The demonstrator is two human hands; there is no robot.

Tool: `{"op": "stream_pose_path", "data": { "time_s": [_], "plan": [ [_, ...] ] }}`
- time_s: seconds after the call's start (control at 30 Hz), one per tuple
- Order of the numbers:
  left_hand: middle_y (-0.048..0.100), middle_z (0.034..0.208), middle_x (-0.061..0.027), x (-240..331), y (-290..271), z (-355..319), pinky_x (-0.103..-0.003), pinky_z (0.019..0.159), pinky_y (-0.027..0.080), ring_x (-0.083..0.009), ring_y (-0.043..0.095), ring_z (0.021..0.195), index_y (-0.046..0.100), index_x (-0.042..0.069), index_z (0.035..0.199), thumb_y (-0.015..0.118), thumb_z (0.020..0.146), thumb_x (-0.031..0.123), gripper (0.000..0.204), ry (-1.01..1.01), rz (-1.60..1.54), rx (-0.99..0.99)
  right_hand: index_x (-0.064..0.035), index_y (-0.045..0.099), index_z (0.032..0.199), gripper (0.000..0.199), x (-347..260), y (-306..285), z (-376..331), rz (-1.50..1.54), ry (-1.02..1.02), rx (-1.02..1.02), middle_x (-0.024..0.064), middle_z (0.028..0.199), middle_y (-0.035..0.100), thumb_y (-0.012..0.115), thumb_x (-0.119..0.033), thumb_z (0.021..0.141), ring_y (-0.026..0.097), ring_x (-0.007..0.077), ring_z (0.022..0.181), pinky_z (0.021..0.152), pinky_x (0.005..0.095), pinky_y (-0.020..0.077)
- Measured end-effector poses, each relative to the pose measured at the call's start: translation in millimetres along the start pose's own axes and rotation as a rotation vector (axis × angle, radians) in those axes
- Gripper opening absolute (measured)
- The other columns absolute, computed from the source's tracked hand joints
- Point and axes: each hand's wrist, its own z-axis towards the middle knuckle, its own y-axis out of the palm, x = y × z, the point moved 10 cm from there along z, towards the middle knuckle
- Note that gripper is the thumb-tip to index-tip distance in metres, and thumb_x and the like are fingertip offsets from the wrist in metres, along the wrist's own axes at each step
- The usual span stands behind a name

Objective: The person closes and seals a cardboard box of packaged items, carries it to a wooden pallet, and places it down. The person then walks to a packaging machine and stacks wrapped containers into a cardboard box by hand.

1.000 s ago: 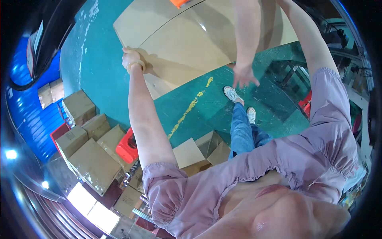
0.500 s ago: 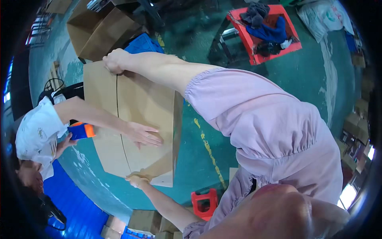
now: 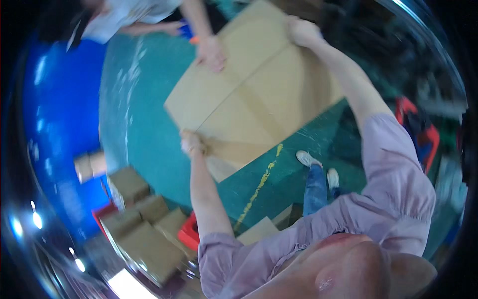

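Note:
A large brown cardboard box (image 3: 269, 99) lies before me, its top flaps meeting along a straight seam. At the seam's near left end, my left hand (image 3: 192, 143) is closed on the box edge. My right hand (image 3: 303, 32) grips the opposite edge at the seam's far right end, fingers bent over it. Across the box, a co-worker's hand (image 3: 211, 52) rests near the far left edge of the top. In the co-worker's other hand is a blue-and-orange tool (image 3: 186, 31), blurred and partly hidden.
Several cardboard boxes (image 3: 149, 244) are stacked at the lower left, beside a red plastic stool (image 3: 189, 231). A yellow line (image 3: 259, 187) crosses the green floor. My shoes (image 3: 308, 158) show below the box; a red-framed stand (image 3: 430, 144) holds dark cloth at right.
My view has swung round, so the box now sits higher and slanted, and the co-worker appears at upper left. Both my hands keep hold of the box edges; the co-worker's hand is nearer its edge.

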Motion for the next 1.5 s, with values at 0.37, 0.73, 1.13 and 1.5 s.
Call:
{"op": "stream_pose_path", "data": {
  "time_s": [0.37,0.73,1.13,1.5],
  "plan": [
    [0.058,0.108,-0.0193,36,-5,-52,-0.046,0.089,0.041,-0.0397,0.052,0.103,0.057,0.003,0.109,0.014,0.093,0.039,0.058,-0.005,0.042,-0.042,-0.0087,0.043,0.112,0.042,33,-2,8,0.002,0.068,0.119,0.0291,0.094,0.058,0.024,-0.041,0.092,0.054,0.0475,0.089,0.081,0.0526,0.0413],
    [0.061,0.102,-0.0172,66,32,-54,-0.044,0.079,0.048,-0.0371,0.059,0.093,0.057,0.006,0.103,0.031,0.090,0.031,0.039,0.251,0.233,-0.179,-0.0099,0.047,0.113,0.044,100,16,39,-0.232,0.025,0.042,0.0270,0.097,0.058,0.025,-0.042,0.091,0.056,0.0447,0.089,0.081,0.0506,0.0432],
    [0.060,0.104,-0.0183,46,10,-45,-0.045,0.085,0.044,-0.0368,0.056,0.100,0.060,0.004,0.102,0.017,0.093,0.040,0.057,-0.029,-0.026,-0.021,-0.0123,0.045,0.118,0.051,72,-5,26,-0.047,0.095,0.106,0.0249,0.105,0.056,0.023,-0.049,0.090,0.052,0.0444,0.098,0.085,0.0489,0.0402],
    [0.038,0.130,-0.0176,137,21,-134,-0.045,0.100,0.026,-0.0334,0.033,0.122,0.045,0.005,0.121,0.041,0.086,0.033,0.045,0.846,0.279,-0.135,-0.0144,0.045,0.119,0.048,69,2,22,-0.073,0.111,0.081,0.0265,0.103,0.057,0.024,-0.047,0.091,0.052,0.0453,0.098,0.084,0.0495,0.0406]
  ]
}}
